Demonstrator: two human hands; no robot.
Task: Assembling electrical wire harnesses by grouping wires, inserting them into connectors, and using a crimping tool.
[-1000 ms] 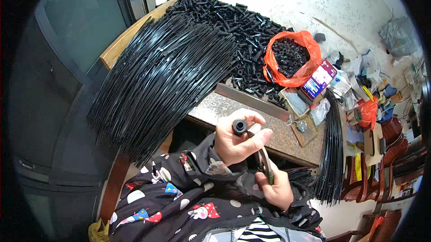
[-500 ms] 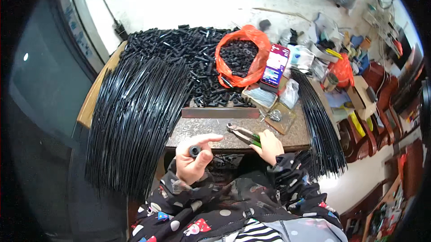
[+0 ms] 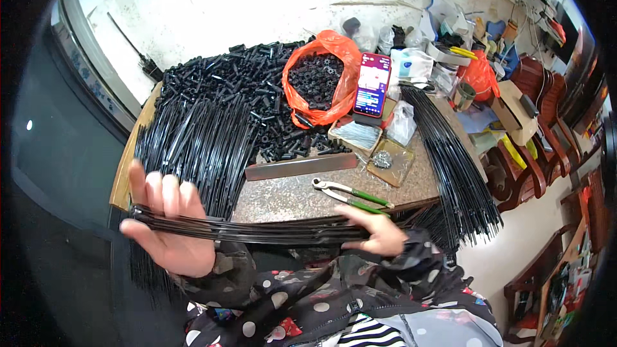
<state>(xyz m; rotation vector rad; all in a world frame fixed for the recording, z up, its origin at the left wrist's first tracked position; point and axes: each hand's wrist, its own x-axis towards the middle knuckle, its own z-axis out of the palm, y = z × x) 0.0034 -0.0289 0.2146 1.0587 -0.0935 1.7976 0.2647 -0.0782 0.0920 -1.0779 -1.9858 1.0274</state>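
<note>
A bundle of long thin black rods (image 3: 257,230) lies level between my hands, in front of the table edge. My left hand (image 3: 173,218) holds its left end across the palm, thumb below and fingers raised above; a dark, thicker piece shows at that end. My right hand (image 3: 379,231), slightly blurred, straddles the bundle's other part with thumb and fingers on either side. Just beyond the right hand, pincers (image 3: 350,196) with green handles rest on the table, touched by no fingers I can make out. Where the rods run past the right hand is hidden.
Black rods (image 3: 205,135) cover the table's left side; another bundle (image 3: 450,167) hangs over its right. Behind are piled short black tubes (image 3: 212,77), a red plastic bag (image 3: 350,57) of small black parts, a propped phone (image 3: 371,86), a metal bar (image 3: 302,165) and an amber tray (image 3: 402,167).
The pincers have left my right hand and lie on the table. My left hand has moved left, and the rod bundle now stretches sideways between both hands. The view has shifted slightly.
</note>
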